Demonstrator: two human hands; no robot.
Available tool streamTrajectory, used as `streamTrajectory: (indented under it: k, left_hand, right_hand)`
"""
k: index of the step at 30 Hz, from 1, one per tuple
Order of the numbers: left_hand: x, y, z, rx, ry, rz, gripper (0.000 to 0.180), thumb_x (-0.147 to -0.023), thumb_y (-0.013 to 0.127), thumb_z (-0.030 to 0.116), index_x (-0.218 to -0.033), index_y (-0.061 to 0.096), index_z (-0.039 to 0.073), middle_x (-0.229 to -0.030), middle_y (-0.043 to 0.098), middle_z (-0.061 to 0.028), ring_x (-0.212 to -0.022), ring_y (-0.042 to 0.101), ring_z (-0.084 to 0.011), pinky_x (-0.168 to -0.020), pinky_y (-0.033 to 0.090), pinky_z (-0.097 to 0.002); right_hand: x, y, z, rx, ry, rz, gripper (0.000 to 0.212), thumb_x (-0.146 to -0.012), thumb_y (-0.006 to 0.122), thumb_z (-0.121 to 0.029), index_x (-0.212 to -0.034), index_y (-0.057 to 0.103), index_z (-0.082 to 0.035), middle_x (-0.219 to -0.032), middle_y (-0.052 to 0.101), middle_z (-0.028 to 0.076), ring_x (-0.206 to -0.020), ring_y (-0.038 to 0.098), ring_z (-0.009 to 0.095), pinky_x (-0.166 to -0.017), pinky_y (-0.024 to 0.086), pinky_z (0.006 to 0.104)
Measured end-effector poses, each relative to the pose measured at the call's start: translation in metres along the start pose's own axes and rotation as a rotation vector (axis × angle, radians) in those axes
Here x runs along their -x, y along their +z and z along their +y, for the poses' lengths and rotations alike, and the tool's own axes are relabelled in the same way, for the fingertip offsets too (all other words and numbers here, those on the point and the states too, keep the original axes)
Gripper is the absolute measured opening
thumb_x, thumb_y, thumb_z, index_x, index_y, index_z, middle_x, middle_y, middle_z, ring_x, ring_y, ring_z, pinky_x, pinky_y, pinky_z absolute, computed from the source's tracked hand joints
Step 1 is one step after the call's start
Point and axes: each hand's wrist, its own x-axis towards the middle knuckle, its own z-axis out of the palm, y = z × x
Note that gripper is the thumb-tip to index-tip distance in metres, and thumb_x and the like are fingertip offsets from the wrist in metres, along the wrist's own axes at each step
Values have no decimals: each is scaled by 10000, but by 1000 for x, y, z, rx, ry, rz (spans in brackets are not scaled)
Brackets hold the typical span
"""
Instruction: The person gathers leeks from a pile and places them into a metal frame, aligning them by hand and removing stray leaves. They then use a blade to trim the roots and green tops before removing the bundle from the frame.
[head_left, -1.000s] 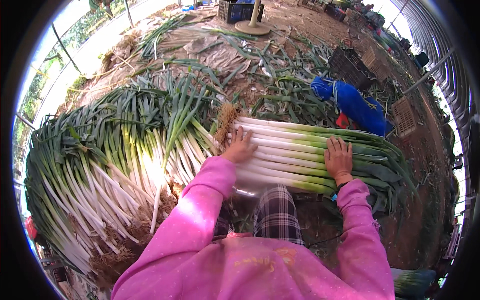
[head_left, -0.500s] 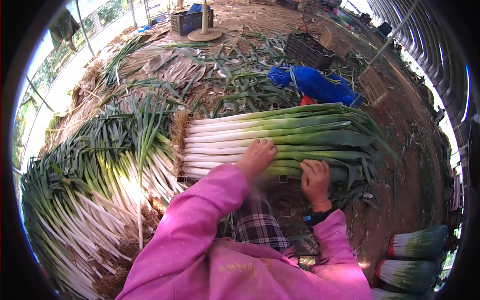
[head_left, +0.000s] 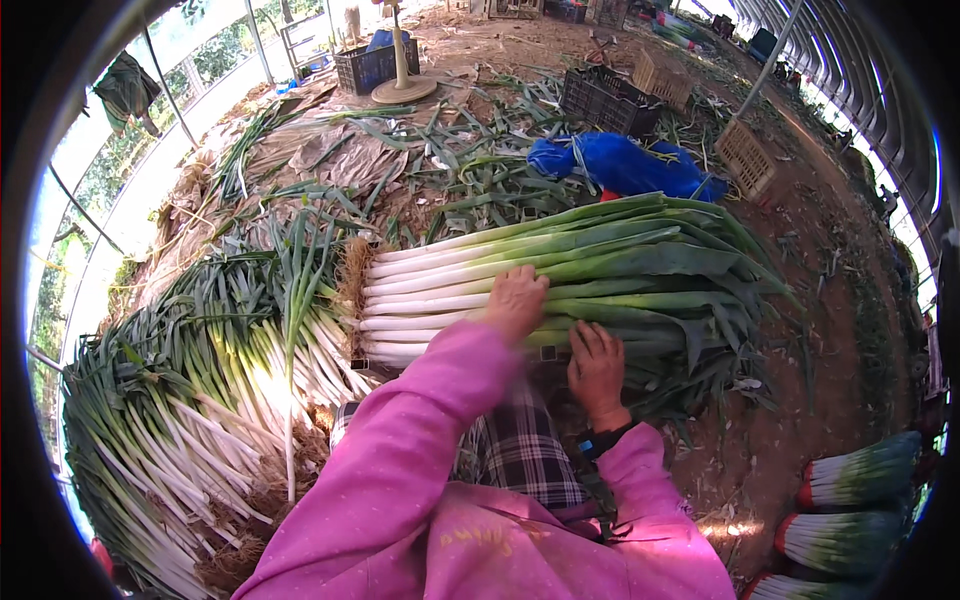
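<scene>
A wide layer of leeks (head_left: 420, 285) lies side by side in front of me, roots to the left and green leaves to the right. My left hand (head_left: 517, 300) is over the middle of the layer, its bent fingers closed on a leek where white turns green; the fingertips are partly hidden. Close by on the right, my right hand (head_left: 597, 370) touches the near edge of the leaves, fingers stretched and slightly apart. Beneath the leeks, a dark square tube end (head_left: 548, 353) shows at the near side.
A large heap of loose leeks (head_left: 180, 430) spreads on the left. Tied leek bundles (head_left: 845, 540) lie at lower right. Beyond the layer are a blue plastic bundle (head_left: 630, 165), a black crate (head_left: 610, 100), a tan crate (head_left: 745, 160) and a round-based stand (head_left: 403, 90). Leaf scraps litter the ground.
My right hand has shifted left and slightly down along the near edge of the leaves. My left hand stays at about the same place on the leeks. The view has tilted slightly.
</scene>
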Motion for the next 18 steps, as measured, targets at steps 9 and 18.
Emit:
streamTrajectory:
  k: [9,18]
  left_hand:
    - [30,-68,25,56,210,219,428,-654,682,106,-1058,547,65,-921,543,-111,-864,589,-296,-714,480,-417]
    - [197,-158,75,83,119,216,413,-706,653,101,-1089,530,7,-928,540,-127,-794,573,-286,-661,484,-393]
  right_hand:
    - [4,3,4,-64,3,28,437,-718,604,-106,-1154,618,-80,-1269,540,93,-1194,472,304,-1013,360,505]
    - [-1,-11,14,-150,-211,-108,649,-756,604,-184,-1367,442,-33,-1421,429,133,-1273,417,341,-1091,290,458]
